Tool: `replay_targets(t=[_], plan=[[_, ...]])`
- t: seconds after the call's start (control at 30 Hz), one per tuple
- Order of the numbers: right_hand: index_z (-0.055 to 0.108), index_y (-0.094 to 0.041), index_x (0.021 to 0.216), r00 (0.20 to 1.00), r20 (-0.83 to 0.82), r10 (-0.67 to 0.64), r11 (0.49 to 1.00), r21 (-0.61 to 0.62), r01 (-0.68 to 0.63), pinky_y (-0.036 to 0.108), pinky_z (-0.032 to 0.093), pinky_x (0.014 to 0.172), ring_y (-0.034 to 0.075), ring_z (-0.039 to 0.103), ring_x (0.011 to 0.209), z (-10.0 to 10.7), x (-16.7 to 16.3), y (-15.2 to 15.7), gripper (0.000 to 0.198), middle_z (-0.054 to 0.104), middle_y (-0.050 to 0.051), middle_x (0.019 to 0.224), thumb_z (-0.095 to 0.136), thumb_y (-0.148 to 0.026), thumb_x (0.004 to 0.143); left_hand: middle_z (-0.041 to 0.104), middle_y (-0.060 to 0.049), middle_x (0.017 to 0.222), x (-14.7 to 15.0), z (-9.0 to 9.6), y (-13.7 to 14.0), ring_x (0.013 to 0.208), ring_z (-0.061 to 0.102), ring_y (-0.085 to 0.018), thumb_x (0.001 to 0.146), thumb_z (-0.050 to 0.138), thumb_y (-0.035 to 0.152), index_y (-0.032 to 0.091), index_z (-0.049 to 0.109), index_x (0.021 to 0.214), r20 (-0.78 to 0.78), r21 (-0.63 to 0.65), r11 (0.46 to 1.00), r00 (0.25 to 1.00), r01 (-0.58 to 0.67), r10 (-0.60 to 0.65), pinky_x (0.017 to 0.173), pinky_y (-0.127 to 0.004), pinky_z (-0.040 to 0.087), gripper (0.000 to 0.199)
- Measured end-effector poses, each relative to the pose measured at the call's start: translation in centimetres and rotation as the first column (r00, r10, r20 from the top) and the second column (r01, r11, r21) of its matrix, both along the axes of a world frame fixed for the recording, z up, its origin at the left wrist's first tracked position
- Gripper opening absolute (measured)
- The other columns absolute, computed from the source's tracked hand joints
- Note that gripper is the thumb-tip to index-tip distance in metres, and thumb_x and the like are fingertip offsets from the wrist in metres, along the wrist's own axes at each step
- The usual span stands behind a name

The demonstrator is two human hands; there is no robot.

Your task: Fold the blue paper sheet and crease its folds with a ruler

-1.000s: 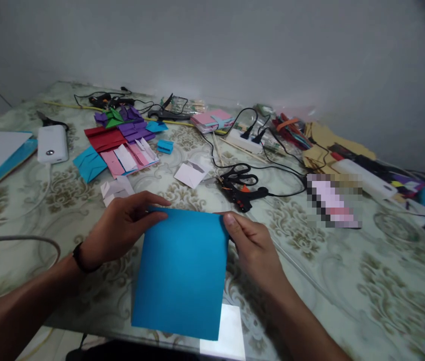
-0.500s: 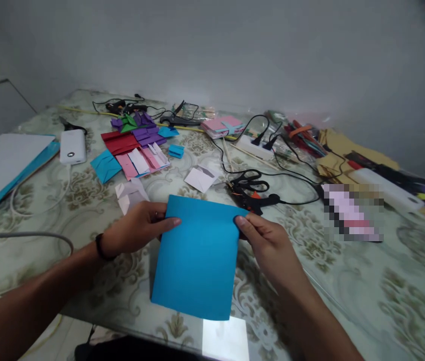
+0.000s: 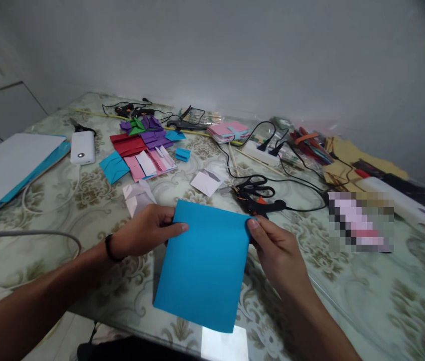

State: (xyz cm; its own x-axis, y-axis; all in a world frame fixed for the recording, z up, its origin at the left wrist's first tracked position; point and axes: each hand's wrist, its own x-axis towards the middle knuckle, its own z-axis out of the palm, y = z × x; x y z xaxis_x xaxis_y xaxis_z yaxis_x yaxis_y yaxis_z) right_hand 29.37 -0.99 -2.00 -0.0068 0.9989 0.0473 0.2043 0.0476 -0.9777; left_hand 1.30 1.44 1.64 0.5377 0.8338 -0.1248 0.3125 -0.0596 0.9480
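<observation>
A blue sheet of paper (image 3: 204,265) is held in two hands over the near part of the patterned counter (image 3: 347,296); whether its lower edge touches the surface, I cannot tell. The left hand (image 3: 152,230) grips the sheet's left edge near the top corner, thumb lying on the front and fingers partly hidden behind. The right hand (image 3: 278,245) pinches the top right corner, thumb on the front. A dark wristband (image 3: 111,248) circles the left wrist, left of the sheet.

Just beyond the sheet's top right corner lie black scissors (image 3: 256,186) and a glue gun (image 3: 277,206). Beyond its top edge is a small white envelope (image 3: 205,182). Farther off, up and left of the sheet, folded papers sit close together: a red piece (image 3: 127,144), purple ones (image 3: 154,140), a green one (image 3: 136,127) and a pink-and-white group (image 3: 152,163). Well left of the sheet stands a white power bank (image 3: 83,148). Beyond the sheet, toward its right, is a power strip (image 3: 262,153) with two plugs in it.
</observation>
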Motion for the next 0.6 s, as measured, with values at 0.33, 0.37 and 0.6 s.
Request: replay_targets(t=[0.33,0.37,0.6], plan=[[0.047,-0.021,0.069,0.993,-0.102,0.066,0.996,-0.058,-0.072,0.027,0.03,0.057,0.014,0.03,0.063,0.2,-0.6,0.1,0.047,0.033,-0.004,0.069,0.062,-0.056,0.098,0.066,-0.001,0.074,-0.6,0.0,0.0,0.065,0.058,-0.014,0.098,0.056,0.044,0.015,0.065,0.08,0.042,-0.024,0.998,0.998,0.054,-0.053,0.06,-0.024,0.046,0.034],[0.05,-0.021,0.07,0.992,-0.094,0.079,0.995,-0.061,-0.085,0.027,0.031,0.058,0.014,0.033,0.064,0.4,-0.7,0.2,0.045,0.035,-0.004,0.07,0.062,-0.055,0.097,0.063,0.0,0.07,-0.6,-0.1,0.0,0.062,0.056,-0.013,0.098,0.056,0.045,0.016,0.063,0.077,0.014,0.01,1.0,1.0,0.024,-0.024,0.057,-0.023,0.044,0.037],[0.045,-0.022,0.063,0.994,0.032,0.104,0.994,-0.035,-0.103,0.028,0.032,0.057,0.014,0.037,0.06,1.0,-1.1,0.5,0.046,0.039,-0.004,0.063,0.064,-0.05,0.093,0.058,0.002,0.067,-0.8,-0.6,0.5,0.06,0.053,-0.012,0.1,0.052,0.05,0.016,0.06,0.075,-0.098,0.12,0.992,0.994,-0.043,0.055,0.053,-0.022,0.04,0.043]])
